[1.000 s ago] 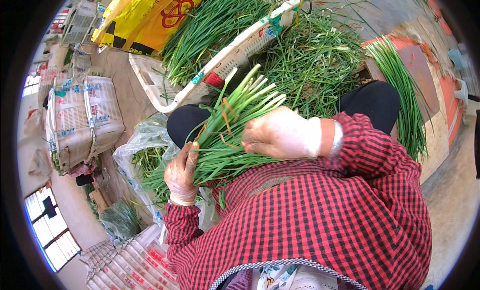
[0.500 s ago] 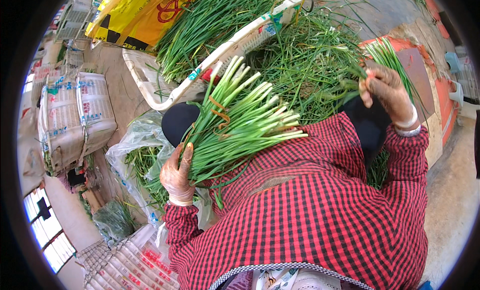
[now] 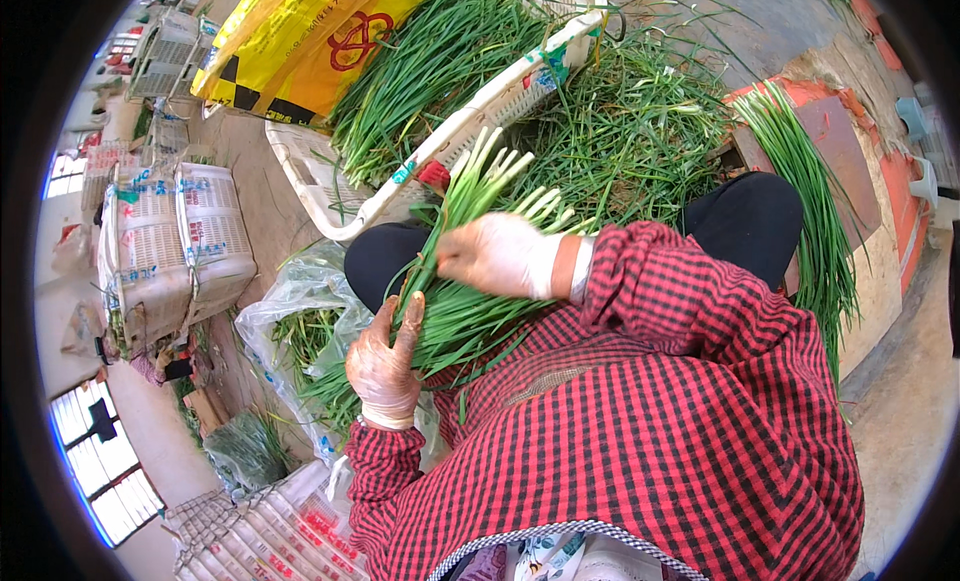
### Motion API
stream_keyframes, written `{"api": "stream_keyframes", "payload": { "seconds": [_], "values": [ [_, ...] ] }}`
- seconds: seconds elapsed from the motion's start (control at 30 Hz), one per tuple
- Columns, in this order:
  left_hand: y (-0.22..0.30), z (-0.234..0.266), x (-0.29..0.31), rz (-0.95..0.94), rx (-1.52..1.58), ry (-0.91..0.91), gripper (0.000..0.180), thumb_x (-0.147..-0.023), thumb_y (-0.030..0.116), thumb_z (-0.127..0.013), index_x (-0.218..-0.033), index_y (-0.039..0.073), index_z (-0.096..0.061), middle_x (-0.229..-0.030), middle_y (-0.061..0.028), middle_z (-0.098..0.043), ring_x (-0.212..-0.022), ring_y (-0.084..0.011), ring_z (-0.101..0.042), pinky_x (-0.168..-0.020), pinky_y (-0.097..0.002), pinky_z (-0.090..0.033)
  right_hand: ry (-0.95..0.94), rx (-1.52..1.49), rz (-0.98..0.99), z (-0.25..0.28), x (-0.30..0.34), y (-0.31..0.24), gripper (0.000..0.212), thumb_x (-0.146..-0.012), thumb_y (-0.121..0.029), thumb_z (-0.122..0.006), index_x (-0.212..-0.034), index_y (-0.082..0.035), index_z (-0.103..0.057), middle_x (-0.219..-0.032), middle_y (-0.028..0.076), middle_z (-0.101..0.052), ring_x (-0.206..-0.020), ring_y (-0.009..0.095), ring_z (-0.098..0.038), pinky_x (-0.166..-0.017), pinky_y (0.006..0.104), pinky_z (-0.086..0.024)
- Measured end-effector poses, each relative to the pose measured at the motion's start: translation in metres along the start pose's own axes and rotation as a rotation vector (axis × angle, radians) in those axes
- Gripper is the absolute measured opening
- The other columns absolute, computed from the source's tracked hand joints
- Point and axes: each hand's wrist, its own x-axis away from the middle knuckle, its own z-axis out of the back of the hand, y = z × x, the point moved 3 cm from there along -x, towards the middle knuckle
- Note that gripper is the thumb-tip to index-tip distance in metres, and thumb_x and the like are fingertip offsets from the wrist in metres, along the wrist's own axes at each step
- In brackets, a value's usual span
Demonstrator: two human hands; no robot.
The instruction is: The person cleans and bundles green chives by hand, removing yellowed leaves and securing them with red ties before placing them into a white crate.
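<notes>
A thick bunch of garlic chives (image 3: pixel 455 331) lies across my lap, its pale stem ends pointing up and to the right. My left hand (image 3: pixel 385 369), in a thin clear glove, grips the leafy part at the bunch's left side, thumb and fingers around it. Over the middle of the bunch is my gloved right hand (image 3: pixel 502 257), its fingers curled onto the chives near the left edge; the fingertips are partly hidden. Another bundle of chives (image 3: pixel 795 161) lies on a reddish-brown board to the right.
Ahead stands a white plastic basket (image 3: pixel 365 209) heaped with chives, a yellow bag (image 3: pixel 290 56) at its left. Loose leaves form a pile (image 3: pixel 635 131) beyond my knees. To the left are a clear plastic bag (image 3: pixel 300 291) with greens and stacked white crates (image 3: pixel 180 241).
My right hand has swung from the far right, where it pinched a small tuft of leaves, leftward onto the bunch. The tuft no longer shows. My left hand keeps its hold.
</notes>
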Motion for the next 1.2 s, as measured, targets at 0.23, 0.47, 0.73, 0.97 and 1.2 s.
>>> {"api": "stream_keyframes", "payload": {
  "seconds": [0.23, 0.47, 0.73, 0.97, 1.2],
  "values": [
    [-0.002, -0.019, -0.009, -0.007, 0.256, 0.215, 0.055, -0.068, 0.007, -0.074, -0.122, 0.013, -0.065, -0.114, -0.0117, -0.070, -0.093, -0.0332, -0.068, -0.078, -0.0401, -0.053, 0.050, 0.050, 0.524, -0.025, 0.015, -0.064, 0.013, -0.087, -0.024, -0.061, -0.088, -0.011, -0.063, -0.078, 0.011, -0.067, -0.071, 0.035, -0.067, -0.064, 0.0449, -0.055],
    [0.007, -0.023, -0.026, -0.011, 0.060, 0.074, 0.052, -0.078, 0.025, -0.071, -0.129, 0.023, -0.064, -0.119, -0.0105, -0.067, -0.086, -0.0276, -0.067, -0.069, -0.0419, -0.053, -0.202, -0.282, 0.780, 0.002, 0.051, -0.113, 0.016, -0.091, -0.019, -0.062, -0.084, -0.004, -0.062, -0.074, 0.015, -0.065, -0.066, 0.033, -0.064, -0.060, 0.0413, -0.052],
    [-0.019, -0.020, 0.006, -0.065, 0.151, 0.343, 0.060, -0.073, 0.008, -0.073, -0.131, 0.022, -0.064, -0.116, -0.0117, -0.069, -0.091, -0.0288, -0.069, -0.072, -0.0374, -0.054, 0.373, -0.224, 0.012, 0.204, 0.094, 0.027, 0.043, -0.093, -0.011, -0.059, -0.135, -0.002, -0.056, -0.103, 0.008, -0.067, -0.089, 0.013, -0.063, -0.077, 0.0293, -0.051],
    [-0.017, -0.013, 0.005, -0.135, 0.151, 0.360, 0.060, -0.074, 0.007, -0.073, -0.132, 0.022, -0.063, -0.116, -0.0123, -0.069, -0.086, -0.0278, -0.069, -0.069, -0.0362, -0.053, 0.060, -0.067, 0.017, 0.172, 0.039, 0.054, 0.054, -0.091, -0.034, -0.071, -0.135, -0.005, -0.058, -0.118, 0.012, -0.068, -0.107, 0.020, -0.063, -0.095, 0.0336, -0.050],
    [-0.014, -0.001, 0.008, -0.202, 0.164, 0.292, 0.067, -0.072, 0.006, -0.073, -0.135, 0.023, -0.060, -0.118, -0.0116, -0.068, -0.087, -0.0267, -0.068, -0.069, -0.0362, -0.052, -0.041, -0.007, 0.097, 0.145, 0.033, 0.043, 0.018, -0.088, -0.015, -0.072, -0.101, -0.002, -0.072, -0.092, 0.010, -0.072, -0.087, 0.020, -0.068, -0.083, 0.0332, -0.054]
  ]
}}
